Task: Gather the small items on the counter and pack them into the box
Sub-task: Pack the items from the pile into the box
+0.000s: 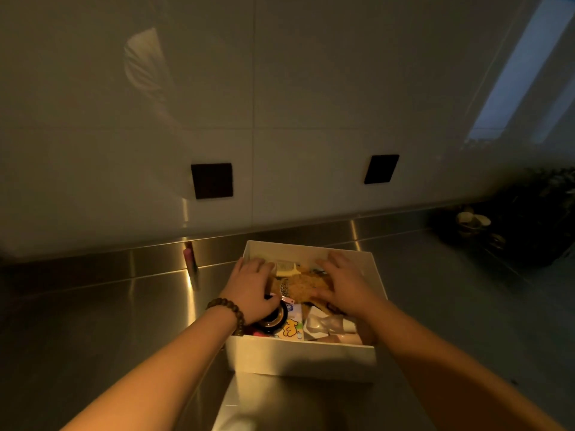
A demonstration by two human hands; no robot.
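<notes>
On the steel counter (pixel 102 306), seen from the head camera, we have a white box (pixel 298 359) standing near the middle, its far wall close to the metal upstand at the foot of the tiled wall (pixel 280 88). Both our hands are down inside it. Our left hand (pixel 253 287), with a bead bracelet (pixel 227 312) on the wrist, lies on the left part of the contents; its fingers reach toward the far wall, loosely spread, and the thumb rests against a round black tin (pixel 273 320). Whether that thumb presses or merely touches, we cannot tell. Our right hand (pixel 345 281) lies flat with fingers spread, palm down on a yellow-brown plush toy (pixel 300 287) in the middle of the box.

Just beyond the toy, between our two hands, sits a pale comb-like piece (pixel 286 268). Nearer to us, a small packet with a yellow cartoon figure (pixel 291 328) lies beside the tin, and to its right is crumpled white wrapping (pixel 323 325).

Left of the box, a small pink item (pixel 189 258) stands against the upstand, well apart from our hands. Two dark square plates (pixel 212 181) are fixed to the wall. At the far right, dark, blurred objects (pixel 510 225) crowd the corner.
</notes>
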